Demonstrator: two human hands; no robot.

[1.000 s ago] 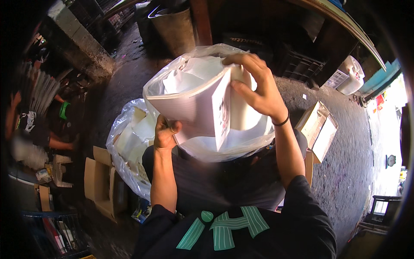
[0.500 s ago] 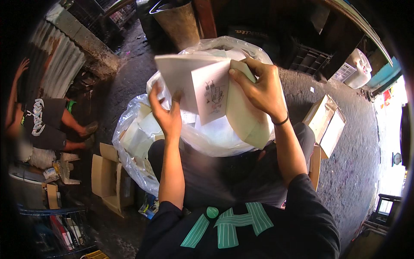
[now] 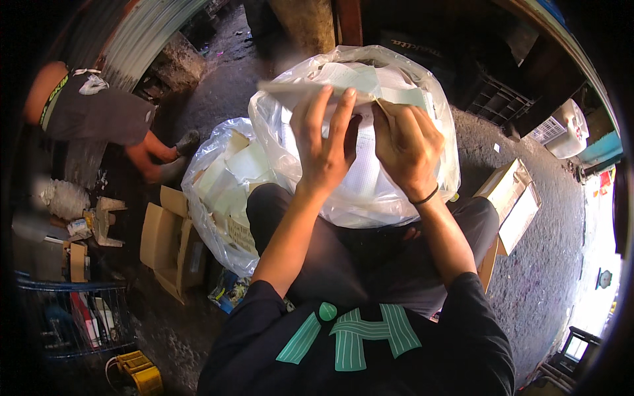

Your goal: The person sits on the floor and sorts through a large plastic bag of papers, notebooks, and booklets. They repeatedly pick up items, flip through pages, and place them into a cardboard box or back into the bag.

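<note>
A thin paper notebook [image 3: 284,88] is held nearly edge-on over a large clear plastic bag [image 3: 444,158]. My left hand [image 3: 323,145] grips it from the near side, two fingers stretched up along the pages. At the notebook's right end, my right hand [image 3: 409,142] pinches the edge near its fold, fingers curled. Its written pages face away from view now. Inside the bag below lie white sheets of paper [image 3: 396,79]. Against that bag's left side leans a second clear bag [image 3: 198,191], filled with papers and card pieces.
An open cardboard box [image 3: 158,237] stands to the left, and another carton [image 3: 512,204] to the right. Farther left a person in dark shorts [image 3: 99,112] bends over. A wire basket [image 3: 72,317], black crate [image 3: 495,99] and white jug [image 3: 568,129] stand around.
The notebook has turned from showing a drawn page to nearly edge-on. My left hand moved right and up, closer to my right hand. The other person has bent into view.
</note>
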